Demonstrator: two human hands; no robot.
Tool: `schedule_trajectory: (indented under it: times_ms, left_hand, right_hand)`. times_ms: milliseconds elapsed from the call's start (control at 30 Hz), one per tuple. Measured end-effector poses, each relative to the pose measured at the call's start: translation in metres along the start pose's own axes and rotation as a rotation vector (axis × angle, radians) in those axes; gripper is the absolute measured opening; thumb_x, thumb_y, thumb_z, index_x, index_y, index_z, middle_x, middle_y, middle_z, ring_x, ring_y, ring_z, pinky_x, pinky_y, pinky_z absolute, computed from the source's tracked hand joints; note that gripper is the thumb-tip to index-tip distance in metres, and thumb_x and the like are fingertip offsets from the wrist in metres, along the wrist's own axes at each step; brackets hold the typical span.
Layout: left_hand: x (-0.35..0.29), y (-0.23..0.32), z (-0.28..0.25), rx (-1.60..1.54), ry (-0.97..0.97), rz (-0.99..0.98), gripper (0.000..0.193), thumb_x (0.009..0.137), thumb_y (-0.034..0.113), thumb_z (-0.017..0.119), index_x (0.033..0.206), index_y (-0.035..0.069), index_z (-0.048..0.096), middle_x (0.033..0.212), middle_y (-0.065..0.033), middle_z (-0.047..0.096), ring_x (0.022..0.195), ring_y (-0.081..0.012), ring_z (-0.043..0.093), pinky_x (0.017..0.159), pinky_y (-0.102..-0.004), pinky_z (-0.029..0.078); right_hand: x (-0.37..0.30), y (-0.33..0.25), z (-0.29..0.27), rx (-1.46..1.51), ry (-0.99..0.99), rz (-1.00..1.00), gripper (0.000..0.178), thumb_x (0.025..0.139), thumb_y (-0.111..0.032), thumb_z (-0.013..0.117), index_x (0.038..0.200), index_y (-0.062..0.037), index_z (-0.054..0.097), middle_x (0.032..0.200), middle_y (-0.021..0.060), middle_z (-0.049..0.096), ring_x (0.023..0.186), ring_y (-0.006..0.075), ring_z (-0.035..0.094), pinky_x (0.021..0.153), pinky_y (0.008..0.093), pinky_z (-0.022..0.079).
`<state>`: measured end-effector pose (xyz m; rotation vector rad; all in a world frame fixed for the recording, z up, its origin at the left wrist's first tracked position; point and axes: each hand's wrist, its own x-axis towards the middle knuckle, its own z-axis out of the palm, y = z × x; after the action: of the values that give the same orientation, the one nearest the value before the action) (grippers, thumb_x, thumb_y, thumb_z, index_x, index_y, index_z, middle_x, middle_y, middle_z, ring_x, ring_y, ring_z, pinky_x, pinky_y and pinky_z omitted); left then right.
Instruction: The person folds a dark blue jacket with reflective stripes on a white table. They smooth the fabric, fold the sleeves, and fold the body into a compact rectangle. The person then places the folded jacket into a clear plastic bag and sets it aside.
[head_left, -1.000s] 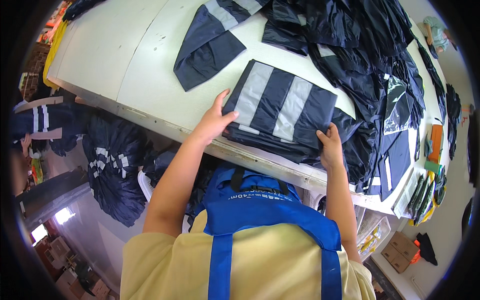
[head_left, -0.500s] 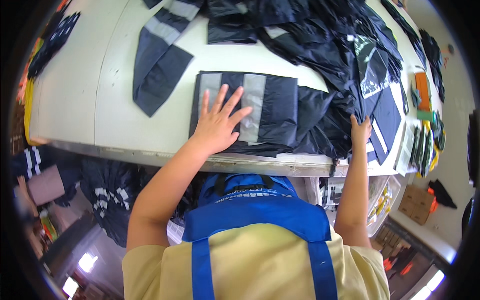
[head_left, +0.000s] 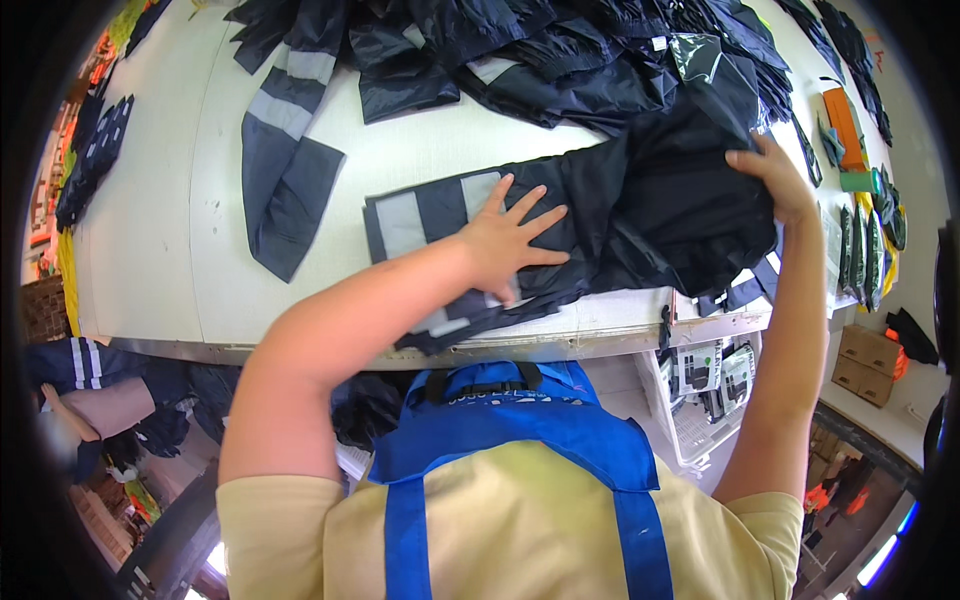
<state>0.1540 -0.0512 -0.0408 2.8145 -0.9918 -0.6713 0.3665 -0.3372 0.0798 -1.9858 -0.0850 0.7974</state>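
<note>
My left hand (head_left: 505, 243) lies flat, fingers spread, pinning the folded dark navy garment with grey reflective stripes (head_left: 440, 250) near the front edge of the white table (head_left: 200, 240); my right hand (head_left: 775, 180) pinches a bunched fold of the same fabric, lifted over the pile of dark garments (head_left: 600, 50). I judge the slick cloth could slide under my palm and skew the fold, the raised part could snag neighbouring pieces, or the lower corner overhanging the edge could drag it off
</note>
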Motion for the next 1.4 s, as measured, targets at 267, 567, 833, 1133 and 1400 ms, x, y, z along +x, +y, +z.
schedule_trajectory:
  times_ms: [267,567,833,1133,1400]
  left_hand:
    - [0.083,0.031,-0.027,-0.264,0.203,-0.472,0.076,0.070,0.043,0.071,0.138,0.026,0.041,0.146,-0.0156,0.033,0.138,-0.0356,0.020,0.111,-0.0537,0.014]
    - [0.063,-0.006,0.040,-0.739,0.832,-0.113,0.042,0.084,0.024,0.059,0.123,0.012,0.054,0.134,-0.0143,0.048,0.127,-0.0268,0.040,0.109,-0.0382,0.027]
    - [-0.101,0.032,0.059,-1.204,0.827,-0.544,0.022,0.089,0.001,0.053,0.111,0.001,0.057,0.104,-0.0079,0.061,0.094,-0.0201,0.060,0.080,-0.0330,0.051]
    - [-0.081,0.066,0.009,-0.649,1.149,-0.607,0.029,0.070,-0.004,0.066,0.096,0.003,0.056,0.090,-0.0095,0.054,0.083,-0.0243,0.055,0.070,-0.0340,0.047]
    - [-0.096,0.069,0.043,-0.450,1.073,-0.461,0.029,0.060,-0.014,0.060,0.082,0.004,0.064,0.084,-0.0090,0.055,0.078,-0.0270,0.056,0.066,-0.0344,0.047]
  right_hand:
    - [-0.089,-0.011,0.214,-0.915,-0.317,-0.550,0.062,0.071,-0.004,0.060,0.129,0.0035,0.041,0.098,0.0260,0.058,0.088,0.0407,0.058,0.081,0.0440,0.048]
    - [-0.115,0.040,0.242,-0.703,0.130,-0.598,0.067,0.067,0.007,0.058,0.129,-0.0153,0.050,0.111,0.0171,0.050,0.104,0.0370,0.049,0.088,0.0418,0.046]
    - [-0.121,0.073,0.261,-0.604,0.157,-0.560,0.069,0.064,0.007,0.061,0.128,-0.0173,0.052,0.106,0.0125,0.051,0.102,0.0336,0.051,0.086,0.0392,0.045]
    - [-0.125,0.088,0.284,-0.774,0.206,-0.750,0.062,0.070,-0.005,0.064,0.130,-0.0085,0.051,0.113,0.0160,0.050,0.106,0.0354,0.050,0.089,0.0395,0.044]
    - [-0.156,0.085,0.247,-0.571,0.488,-0.993,0.042,0.065,-0.007,0.074,0.106,-0.0070,0.065,0.097,0.0083,0.059,0.087,0.0323,0.059,0.077,0.0418,0.046]
